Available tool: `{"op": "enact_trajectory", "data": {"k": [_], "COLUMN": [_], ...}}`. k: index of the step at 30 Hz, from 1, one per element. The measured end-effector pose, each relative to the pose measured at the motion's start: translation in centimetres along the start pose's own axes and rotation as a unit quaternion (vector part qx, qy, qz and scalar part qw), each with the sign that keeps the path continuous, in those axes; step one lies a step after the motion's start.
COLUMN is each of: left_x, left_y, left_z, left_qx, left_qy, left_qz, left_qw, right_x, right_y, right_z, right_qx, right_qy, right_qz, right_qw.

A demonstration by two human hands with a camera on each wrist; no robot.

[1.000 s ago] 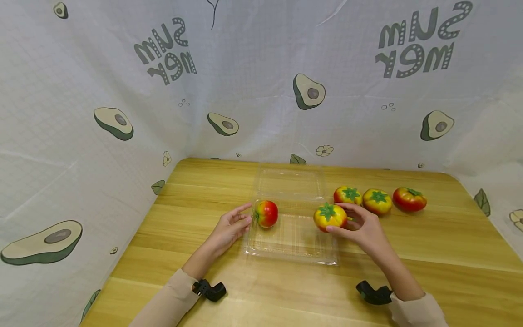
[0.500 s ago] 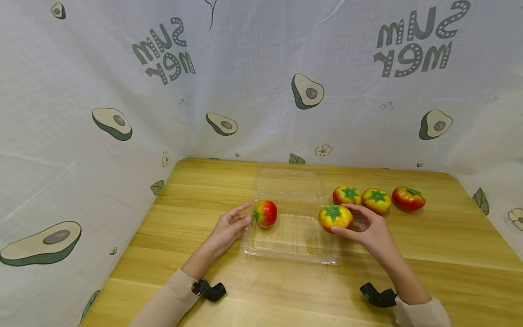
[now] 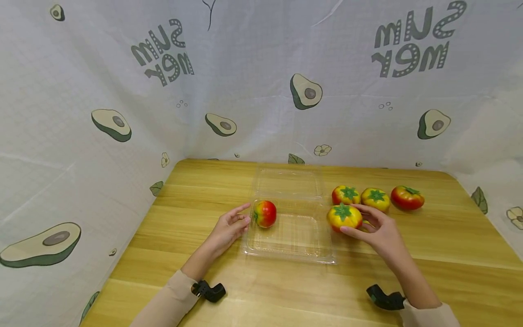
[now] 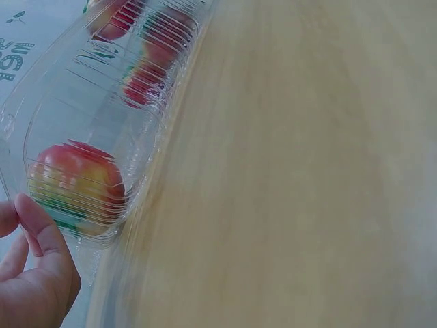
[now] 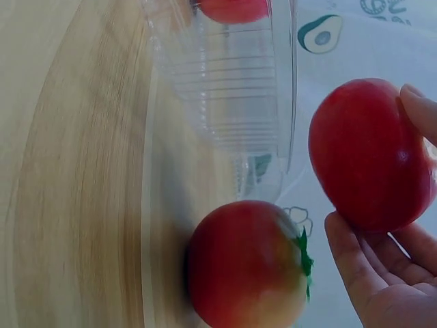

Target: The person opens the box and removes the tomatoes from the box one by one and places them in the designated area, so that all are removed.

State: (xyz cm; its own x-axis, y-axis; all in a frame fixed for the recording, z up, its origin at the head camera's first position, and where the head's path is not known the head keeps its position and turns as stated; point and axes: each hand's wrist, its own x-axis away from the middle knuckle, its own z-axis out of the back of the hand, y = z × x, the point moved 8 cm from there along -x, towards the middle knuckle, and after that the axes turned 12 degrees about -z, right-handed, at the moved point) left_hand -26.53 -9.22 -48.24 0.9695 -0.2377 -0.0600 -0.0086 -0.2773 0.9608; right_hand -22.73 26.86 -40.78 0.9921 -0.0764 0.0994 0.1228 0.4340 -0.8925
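An open clear plastic clamshell box [image 3: 291,257] sits on the table, with one red-and-yellow tomato [image 3: 266,214] lying on its side at the left end. My left hand [image 3: 229,229] pinches the box's left rim between thumb and finger; the left wrist view shows its fingertips [image 4: 31,208] there. Just right of the box, my right hand [image 3: 382,231] holds another tomato [image 3: 344,218] by its sides, green calyx up, raised off the table. Below this held tomato, the right wrist view shows a tomato [image 5: 249,266] standing on the wood. Yellow shows between the right fingers, partly hidden.
Behind the right hand stand three tomatoes: a left one [image 3: 345,194], a middle one [image 3: 375,199] and a redder right one [image 3: 407,198]. The box's lid [image 3: 289,181] lies folded back. A printed white cloth [image 3: 253,81] hangs behind the wooden table [image 3: 196,181].
The right hand has carried its tomato rightward, from over the box's right edge to beside the box. The left hand stays at the rim.
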Motion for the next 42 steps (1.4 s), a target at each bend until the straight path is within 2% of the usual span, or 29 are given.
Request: {"op": "enact_trajectory", "data": {"k": [5, 12, 17, 23, 31, 42], "left_x": [0.0, -0.1, 0.0, 0.0, 0.0, -0.1], "left_y": [-0.1, -0.2, -0.2, -0.3, -0.3, -0.3], "left_z": [0.1, 0.1, 0.1, 0.2, 0.3, 0.2], "left_qx": [-0.001, 0.004, 0.004, 0.002, 0.000, 0.006], "left_qy": [-0.001, -0.003, -0.003, 0.000, 0.001, 0.003], "left_qz": [0.000, 0.001, 0.002, 0.003, 0.002, 0.001], "left_qw": [1.0000, 1.0000, 1.0000, 1.0000, 1.0000, 1.0000], "right_x": [0.1, 0.3, 0.2, 0.2, 0.1, 0.0], "right_y": [0.5, 1.1, 2.0, 3.0, 3.9, 5.7], "right_z": [0.6, 2.0, 2.9, 4.0, 5.2, 6.2], "right_qx": [0.002, -0.026, -0.042, -0.077, -0.170, -0.164], "right_qy": [0.001, 0.014, 0.020, 0.021, 0.013, 0.018], "right_qz": [-0.009, -0.005, -0.019, -0.031, -0.039, -0.085], "right_qw": [1.0000, 0.9996, 0.9987, 0.9964, 0.9846, 0.9826]}}
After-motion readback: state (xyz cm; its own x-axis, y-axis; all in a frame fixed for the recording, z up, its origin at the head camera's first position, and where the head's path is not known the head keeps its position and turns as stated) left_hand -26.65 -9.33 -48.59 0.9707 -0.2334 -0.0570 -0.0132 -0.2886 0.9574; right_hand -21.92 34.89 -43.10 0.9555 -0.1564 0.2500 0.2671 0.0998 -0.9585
